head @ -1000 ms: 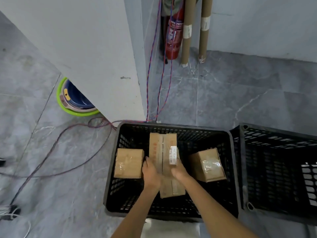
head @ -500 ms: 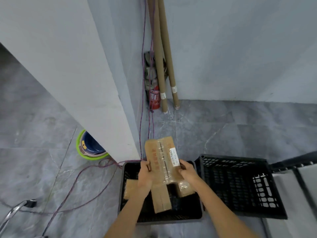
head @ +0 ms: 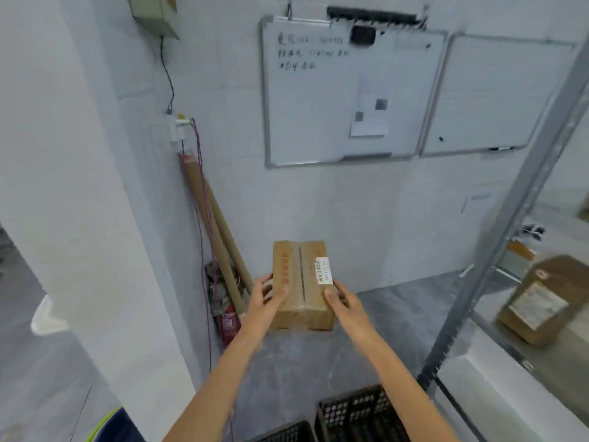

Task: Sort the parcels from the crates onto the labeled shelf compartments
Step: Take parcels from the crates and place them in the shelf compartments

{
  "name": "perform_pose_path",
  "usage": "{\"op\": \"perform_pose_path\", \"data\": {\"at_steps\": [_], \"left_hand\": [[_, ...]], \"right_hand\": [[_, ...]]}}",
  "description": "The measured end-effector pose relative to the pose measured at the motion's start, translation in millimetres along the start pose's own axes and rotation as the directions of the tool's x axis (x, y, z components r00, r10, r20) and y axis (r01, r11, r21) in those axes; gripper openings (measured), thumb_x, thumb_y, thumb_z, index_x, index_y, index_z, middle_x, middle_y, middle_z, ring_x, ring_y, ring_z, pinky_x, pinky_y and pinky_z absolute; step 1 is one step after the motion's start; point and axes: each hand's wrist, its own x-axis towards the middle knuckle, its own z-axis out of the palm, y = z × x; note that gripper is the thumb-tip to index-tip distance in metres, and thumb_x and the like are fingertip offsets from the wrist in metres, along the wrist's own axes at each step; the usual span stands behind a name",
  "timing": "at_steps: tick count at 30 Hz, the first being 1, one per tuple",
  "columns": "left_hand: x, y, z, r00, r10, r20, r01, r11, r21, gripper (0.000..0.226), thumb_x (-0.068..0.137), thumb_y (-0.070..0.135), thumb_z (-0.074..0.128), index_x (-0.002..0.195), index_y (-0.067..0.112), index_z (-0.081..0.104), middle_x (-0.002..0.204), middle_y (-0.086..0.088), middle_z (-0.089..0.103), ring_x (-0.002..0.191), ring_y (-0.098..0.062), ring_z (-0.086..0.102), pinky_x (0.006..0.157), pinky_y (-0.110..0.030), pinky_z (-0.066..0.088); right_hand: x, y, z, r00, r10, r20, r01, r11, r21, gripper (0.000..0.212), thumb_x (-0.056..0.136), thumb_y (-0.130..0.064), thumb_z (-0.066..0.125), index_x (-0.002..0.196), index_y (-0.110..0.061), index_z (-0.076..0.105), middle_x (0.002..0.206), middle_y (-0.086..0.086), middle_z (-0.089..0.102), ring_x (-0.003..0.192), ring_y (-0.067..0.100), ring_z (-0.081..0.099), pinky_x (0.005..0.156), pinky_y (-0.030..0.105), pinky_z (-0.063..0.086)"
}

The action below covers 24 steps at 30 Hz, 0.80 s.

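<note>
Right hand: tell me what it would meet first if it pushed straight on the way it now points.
The right hand already presses the side of the box, held with the left hand. Straight ahead past it, likely the white wall below the whiteboard; depth is unclear.

Parcel (head: 301,282) lifted clear of crate (head: 360,413); shelf (head: 497,256) appeared.

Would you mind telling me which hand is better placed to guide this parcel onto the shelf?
Probably the right hand: it grips the parcel on the side nearest the shelf, at the right. The left hand holds the far side.
</note>
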Motion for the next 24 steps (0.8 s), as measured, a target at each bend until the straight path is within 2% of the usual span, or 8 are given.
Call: {"op": "perform_pose_path", "data": {"at_steps": [2, 4, 8, 12, 15, 18, 21, 24], "left_hand": [[-6, 27, 19, 0.998, 0.027, 0.062, -0.023, 0.997, -0.076, 0.037, 0.088, 0.021, 0.063, 0.121, 0.023, 0.048, 0.119, 0.000, 0.059, 0.106, -0.017, 0.060, 0.082, -0.034, 0.054], [-12, 46, 35, 0.989, 0.042, 0.140, -0.025, 0.993, -0.118, 0.030, 0.089, 0.020, 0.061, 0.117, 0.026, 0.052, 0.116, -0.001, 0.061, 0.098, -0.015, 0.062, 0.070, -0.027, 0.051], [-37, 75, 64, 0.945, -0.002, 0.328, 0.068, 0.979, -0.191, 0.026, 0.090, 0.015, 0.059, 0.115, 0.024, 0.059, 0.106, -0.004, 0.068, 0.083, -0.016, 0.064, 0.061, -0.029, 0.050], [-62, 90, 87, 0.818, -0.073, 0.570, 0.213, 0.960, -0.182, 0.027, 0.091, 0.021, 0.054, 0.117, 0.021, 0.061, 0.112, -0.005, 0.068, 0.091, -0.018, 0.064, 0.068, -0.032, 0.051], [-81, 95, 106, 0.696, -0.137, 0.705, 0.264, 0.962, -0.075, 0.031, 0.091, 0.029, 0.051, 0.119, 0.023, 0.062, 0.114, -0.005, 0.068, 0.090, -0.019, 0.064, 0.066, -0.033, 0.049], [-102, 96, 125, 0.594, -0.173, 0.785, 0.241, 0.970, 0.031, 0.028, 0.092, 0.033, 0.048, 0.114, 0.024, 0.064, 0.101, -0.004, 0.072, 0.076, -0.018, 0.065, 0.052, -0.027, 0.048], [-126, 99, 146, 0.506, -0.192, 0.841, 0.207, 0.973, 0.098, 0.030, 0.092, 0.036, 0.048, 0.113, 0.023, 0.064, 0.100, -0.006, 0.072, 0.075, -0.019, 0.064, 0.053, -0.029, 0.047], [-158, 100, 173, 0.467, -0.196, 0.862, 0.183, 0.975, 0.123, 0.029, 0.094, 0.037, 0.045, 0.108, 0.020, 0.063, 0.091, -0.005, 0.072, 0.073, -0.019, 0.061, 0.054, -0.029, 0.044]], "right_hand": [[-14, -14, -23, 0.996, -0.030, -0.080, 0.032, 0.999, 0.023, 0.037, 0.099, -0.027, 0.046, 0.136, -0.022, 0.045, 0.105, -0.012, 0.058, 0.093, 0.001, 0.056, 0.076, 0.012, 0.049], [-35, -25, -46, 0.986, -0.020, -0.168, 0.038, 0.994, 0.102, 0.038, 0.097, -0.036, 0.048, 0.134, -0.030, 0.047, 0.121, -0.007, 0.059, 0.108, 0.007, 0.057, 0.087, 0.026, 0.052], [-76, -42, -91, 0.923, 0.058, -0.380, 0.051, 0.961, 0.271, 0.049, 0.093, -0.040, 0.053, 0.139, -0.029, 0.042, 0.131, -0.002, 0.048, 0.121, 0.019, 0.049, 0.076, 0.029, 0.052], [-119, -51, -129, 0.855, 0.136, -0.500, 0.064, 0.930, 0.363, 0.056, 0.087, -0.052, 0.056, 0.137, -0.029, 0.042, 0.132, -0.001, 0.052, 0.118, 0.024, 0.053, 0.088, 0.043, 0.053], [-160, -57, -151, 0.802, 0.165, -0.573, 0.068, 0.930, 0.362, 0.051, 0.084, -0.063, 0.051, 0.120, -0.026, 0.054, 0.112, -0.001, 0.061, 0.103, 0.020, 0.060, 0.091, 0.046, 0.052], [-201, -61, -166, 0.756, 0.205, -0.622, 0.032, 0.937, 0.348, 0.061, 0.074, -0.075, 0.053, 0.112, -0.029, 0.061, 0.112, 0.004, 0.068, 0.105, 0.025, 0.063, 0.092, 0.049, 0.051], [-245, -61, -177, 0.660, 0.270, -0.701, 0.000, 0.933, 0.359, 0.056, 0.076, -0.071, 0.054, 0.105, -0.024, 0.061, 0.104, 0.010, 0.068, 0.100, 0.028, 0.064, 0.088, 0.047, 0.054], [-293, -59, -193, 0.602, 0.319, -0.732, 0.018, 0.911, 0.412, 0.060, 0.074, -0.066, 0.063, 0.116, -0.024, 0.056, 0.111, 0.015, 0.064, 0.099, 0.029, 0.065, 0.079, 0.048, 0.058]]}}
